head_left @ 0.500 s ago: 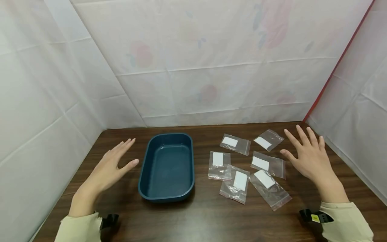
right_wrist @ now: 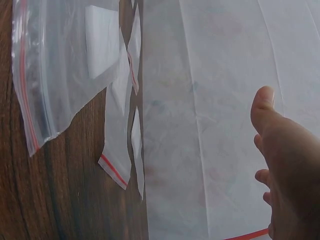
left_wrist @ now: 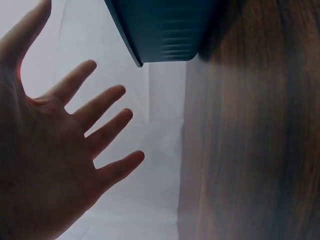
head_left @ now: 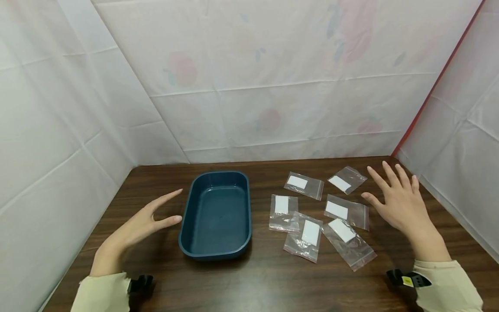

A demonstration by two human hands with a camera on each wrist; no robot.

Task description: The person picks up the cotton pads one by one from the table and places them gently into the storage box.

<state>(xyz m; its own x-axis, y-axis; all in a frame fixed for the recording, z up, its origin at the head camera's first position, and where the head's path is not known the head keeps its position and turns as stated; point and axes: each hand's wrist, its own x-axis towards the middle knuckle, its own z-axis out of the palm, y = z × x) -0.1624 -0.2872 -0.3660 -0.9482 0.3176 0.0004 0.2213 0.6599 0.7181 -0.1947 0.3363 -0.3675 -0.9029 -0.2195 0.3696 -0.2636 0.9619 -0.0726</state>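
"Six clear bags [head_left: 349, 213] lie flat on the worktop [head_left: 249, 286], to the right of the tray [head_left: 218, 225], each with a white patch [head_left: 310, 233] on one part."

"And what do your grips have in them?"

"Nothing in either. Your left grip [head_left: 137, 228] is held out with fingers apart, just beside the tray's left wall, and you show no clear contact with it. Your right grip [head_left: 401, 210] is spread too, fingers pointing to the far side, just right of the bags; you are not seen touching any."

"How should you expect a bag to handle?"

"Light and limp, most likely, and slick, so it may skate under your fingertips. Mind the near-left bag [head_left: 300, 242]: it and the left bag [head_left: 282, 216] overlap, so you might drag both with one lift."

"Where should you take hold?"

"At the white patch, which looks firmer than the bare film, though you cannot tell whether it is a label or something inside. Your second choice would be the end with the red line [right_wrist: 114, 171], probably the closure and a bit stiffer. You would likely do better pinching an edge than pressing from above."

"And the tray?"

"You can expect it to be stiff and fairly light; the rim along either long side should suit you best."
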